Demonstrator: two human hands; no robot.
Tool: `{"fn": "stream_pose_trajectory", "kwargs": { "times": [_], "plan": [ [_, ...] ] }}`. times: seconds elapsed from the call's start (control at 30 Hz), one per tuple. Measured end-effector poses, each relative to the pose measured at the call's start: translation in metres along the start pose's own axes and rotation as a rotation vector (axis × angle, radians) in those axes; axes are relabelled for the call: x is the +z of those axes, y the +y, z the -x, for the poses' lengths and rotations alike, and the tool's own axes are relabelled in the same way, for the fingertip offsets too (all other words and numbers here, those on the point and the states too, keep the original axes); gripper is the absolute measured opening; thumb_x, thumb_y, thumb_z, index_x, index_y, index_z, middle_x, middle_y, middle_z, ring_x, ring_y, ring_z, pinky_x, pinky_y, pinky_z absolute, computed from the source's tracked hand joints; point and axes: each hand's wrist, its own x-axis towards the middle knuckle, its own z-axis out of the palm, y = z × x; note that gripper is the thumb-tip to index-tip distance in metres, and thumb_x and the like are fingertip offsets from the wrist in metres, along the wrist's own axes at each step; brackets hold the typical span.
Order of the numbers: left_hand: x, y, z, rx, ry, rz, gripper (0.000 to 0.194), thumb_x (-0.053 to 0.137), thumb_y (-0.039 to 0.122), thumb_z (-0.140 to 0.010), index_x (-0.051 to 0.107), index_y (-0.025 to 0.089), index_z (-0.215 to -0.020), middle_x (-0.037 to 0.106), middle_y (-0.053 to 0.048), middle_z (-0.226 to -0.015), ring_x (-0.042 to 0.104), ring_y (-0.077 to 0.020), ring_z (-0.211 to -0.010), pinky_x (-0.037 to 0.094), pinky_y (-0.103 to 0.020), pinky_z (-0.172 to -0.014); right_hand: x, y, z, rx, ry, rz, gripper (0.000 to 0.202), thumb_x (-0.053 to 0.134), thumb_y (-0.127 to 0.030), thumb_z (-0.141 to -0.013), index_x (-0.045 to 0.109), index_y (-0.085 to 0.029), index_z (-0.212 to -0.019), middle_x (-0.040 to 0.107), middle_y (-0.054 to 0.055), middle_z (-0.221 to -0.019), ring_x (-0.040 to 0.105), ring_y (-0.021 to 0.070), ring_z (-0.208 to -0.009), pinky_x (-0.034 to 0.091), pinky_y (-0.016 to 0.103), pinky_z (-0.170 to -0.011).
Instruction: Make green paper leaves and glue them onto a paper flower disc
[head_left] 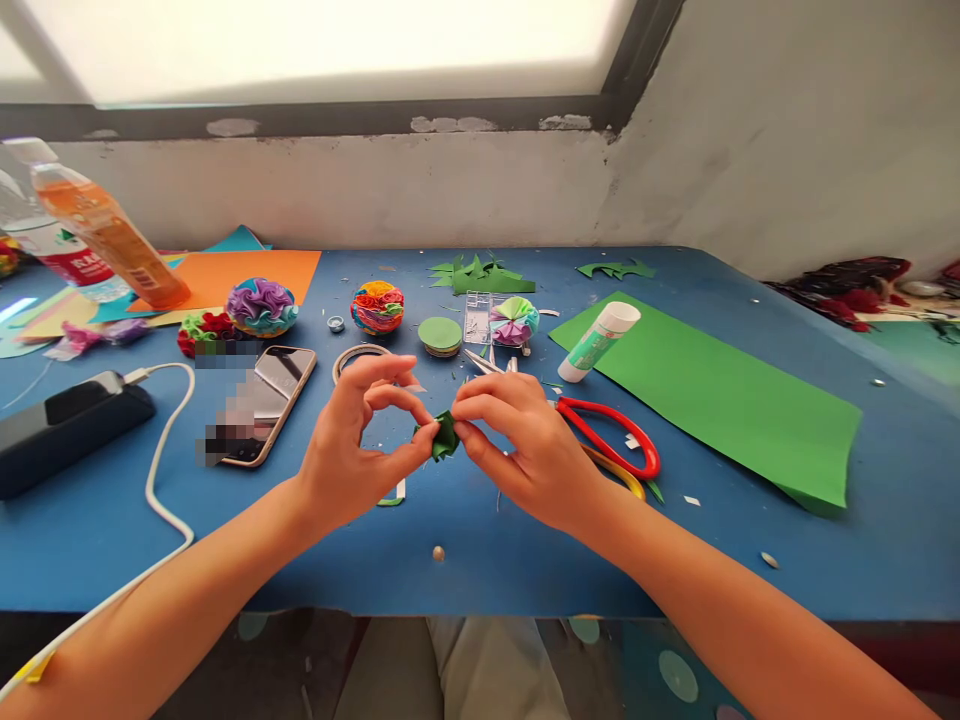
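Between my two hands is a small folded piece of green paper [445, 438], held above the blue table. My left hand [358, 440] pinches its left edge between thumb and fingertip, the other fingers curled above. On the opposite edge, the thumb and fingers of my right hand [525, 445] are closed. Scissors with red and yellow handles [611, 435] lie beside and partly beneath my right hand. Behind the hands sits a stack of round green paper discs [440, 336]. A roll of tape [352, 358] is partly hidden by my left hand.
A glue stick [600, 342] stands tilted near a large green sheet [727, 410]. Colourful paper balls [377, 307] and green scraps [480, 275] lie farther back. On the left are a phone [274, 400], a white cable [159, 470], a power bank [75, 425] and drink bottles [112, 235].
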Motion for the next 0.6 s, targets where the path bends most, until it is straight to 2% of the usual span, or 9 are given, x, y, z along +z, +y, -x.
{"fn": "stream_pose_trajectory", "kwargs": {
  "times": [0.23,0.6],
  "plan": [
    [0.0004,0.0009,-0.0004,0.037,0.02,0.021,0.058,0.065,0.0,-0.068,0.046,0.028,-0.116,0.047,0.002,-0.095,0.061,-0.0071,-0.068,0.057,-0.028,-0.072,-0.0003,0.0011,0.0009,-0.033,-0.024,0.018,0.009,0.049,-0.015,-0.087,0.057,-0.019,-0.088,0.061,0.005,-0.092,0.052,0.0166,-0.085,0.038,0.034,-0.083],
    [0.0,0.0024,0.0007,0.012,0.007,0.03,0.054,0.065,0.001,-0.069,0.046,0.027,-0.113,0.048,0.002,-0.091,0.06,-0.0079,-0.069,0.058,-0.027,-0.071,-0.0045,-0.0008,0.0003,-0.029,-0.062,-0.007,0.012,0.046,-0.016,-0.088,0.057,-0.02,-0.089,0.06,0.005,-0.092,0.052,0.0159,-0.083,0.038,0.034,-0.084]
  ]
}}
